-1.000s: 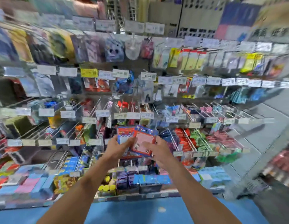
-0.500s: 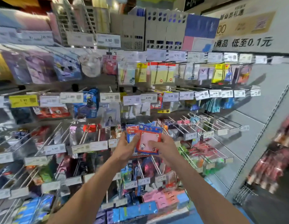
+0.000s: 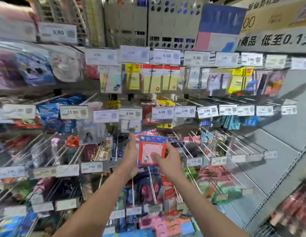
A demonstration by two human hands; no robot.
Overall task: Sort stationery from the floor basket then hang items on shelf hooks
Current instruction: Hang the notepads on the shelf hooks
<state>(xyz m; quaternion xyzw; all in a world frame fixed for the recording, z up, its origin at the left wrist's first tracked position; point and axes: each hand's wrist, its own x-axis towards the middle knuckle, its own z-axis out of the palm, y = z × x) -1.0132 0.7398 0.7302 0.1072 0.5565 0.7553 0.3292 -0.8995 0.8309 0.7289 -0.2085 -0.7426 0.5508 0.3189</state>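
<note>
I hold a small stack of packaged sticky-note pads [image 3: 151,148], red and blue with a pink square and a cartoon cat, in front of the shelf wall. My left hand [image 3: 131,158] holds the stack's left edge with fingers pointing up. My right hand [image 3: 168,159] grips its right side, thumb pressed on the front pack. Metal shelf hooks [image 3: 190,146] jut out just behind and to the right, under a row of price tags [image 3: 130,114]. The floor basket is out of view.
The wall is packed with hanging stationery: yellow sticky-note packs [image 3: 152,79] above, red and green packs [image 3: 222,183] lower right, pink and blue pads [image 3: 164,224] at the bottom. Grey file organisers [image 3: 167,23] stand on top. Bare grey back panel [image 3: 285,137] lies at right.
The view has swung upward from the lower rows to the middle and upper rows. Both hands have lifted the pack stack higher, toward the hooks under the 8.99 tag.
</note>
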